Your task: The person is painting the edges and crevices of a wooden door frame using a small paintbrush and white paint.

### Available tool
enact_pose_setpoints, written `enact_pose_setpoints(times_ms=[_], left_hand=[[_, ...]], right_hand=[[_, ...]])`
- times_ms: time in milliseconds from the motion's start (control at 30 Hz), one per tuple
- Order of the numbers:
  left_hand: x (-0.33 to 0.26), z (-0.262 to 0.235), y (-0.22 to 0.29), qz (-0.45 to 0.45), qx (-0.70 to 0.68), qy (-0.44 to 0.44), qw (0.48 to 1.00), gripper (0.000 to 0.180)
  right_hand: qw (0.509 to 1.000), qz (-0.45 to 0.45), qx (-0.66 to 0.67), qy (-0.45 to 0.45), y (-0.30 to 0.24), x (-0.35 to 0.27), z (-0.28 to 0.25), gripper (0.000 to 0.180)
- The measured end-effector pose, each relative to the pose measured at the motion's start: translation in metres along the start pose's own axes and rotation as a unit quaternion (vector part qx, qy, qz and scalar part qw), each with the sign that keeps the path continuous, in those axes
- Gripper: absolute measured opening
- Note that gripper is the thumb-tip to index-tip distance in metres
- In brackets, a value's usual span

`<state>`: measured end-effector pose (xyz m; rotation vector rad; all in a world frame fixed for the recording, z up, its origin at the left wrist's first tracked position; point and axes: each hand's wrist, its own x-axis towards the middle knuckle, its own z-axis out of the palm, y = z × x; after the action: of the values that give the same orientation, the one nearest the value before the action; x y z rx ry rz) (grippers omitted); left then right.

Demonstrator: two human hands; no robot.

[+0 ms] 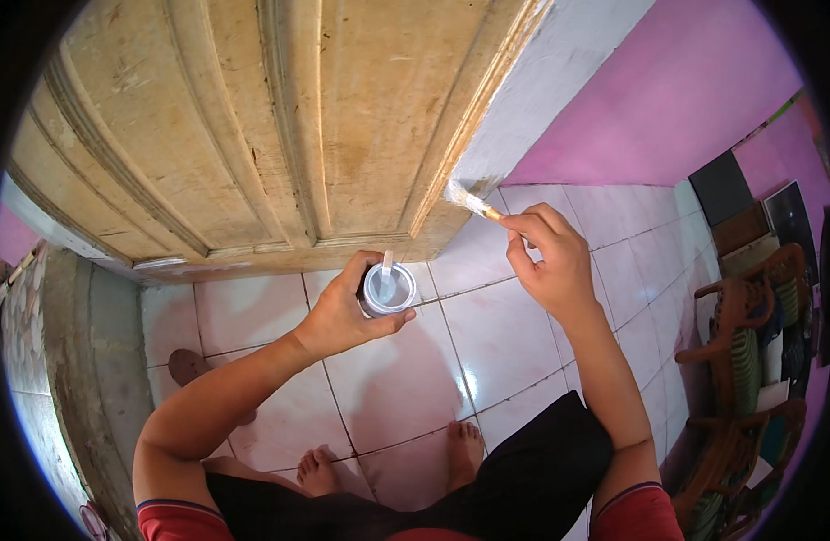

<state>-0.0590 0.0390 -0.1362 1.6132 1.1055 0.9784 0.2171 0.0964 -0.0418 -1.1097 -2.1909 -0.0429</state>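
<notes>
- Paintbrush [473,204] sits pinched between the thumb and fingers of the right hand [545,257], which is closed round its handle at about one o'clock from the picture's middle; the white-loaded bristles point toward ten o'clock and touch the bottom corner of the door's edge.
- Left hand [343,311] is wrapped round a small paint can [388,288] just below the middle, fingers curled about its side, thumb along the near rim; the can stands upright and open, with pale grey-white paint inside.
- Stir stick [387,266], thin and pale, stands in the can and leans out toward twelve o'clock.
- Wooden door [252,126] fills the upper left, from nine to twelve o'clock, bare tan wood with raised panel mouldings; its narrow edge [541,81], running up toward one o'clock, is coated white.
- Pink wall [685,99] lies beyond at two o'clock.
- Floor tiles [406,379], glossy pinkish white, spread under both hands; the person's bare feet [464,442] show at six o'clock.
- Wooden chair [748,361] with striped cushions stands at four o'clock, well apart from the hands.
- Brown sandal [188,365] lies on the tiles at eight o'clock, partly hidden behind the left forearm.
</notes>
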Motion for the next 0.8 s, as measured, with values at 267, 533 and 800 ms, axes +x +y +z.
enact_pose_setpoints(times_ms=[267,533,800], left_hand=[[0.006,0.006,-0.008,0.041,-0.017,0.012,0.999,0.065],[0.004,0.014,-0.012,0.033,-0.026,-0.01,0.999,0.067],[0.004,0.013,-0.017,0.013,-0.048,-0.009,0.999,0.066]], right_hand=[[0.974,0.089,0.099,0.183,0.009,-0.012,-0.062,0.012],[0.676,0.182,0.595,0.395,-0.004,-0.006,-0.13,0.022],[0.593,0.144,0.683,0.402,-0.018,-0.012,-0.162,0.022]])
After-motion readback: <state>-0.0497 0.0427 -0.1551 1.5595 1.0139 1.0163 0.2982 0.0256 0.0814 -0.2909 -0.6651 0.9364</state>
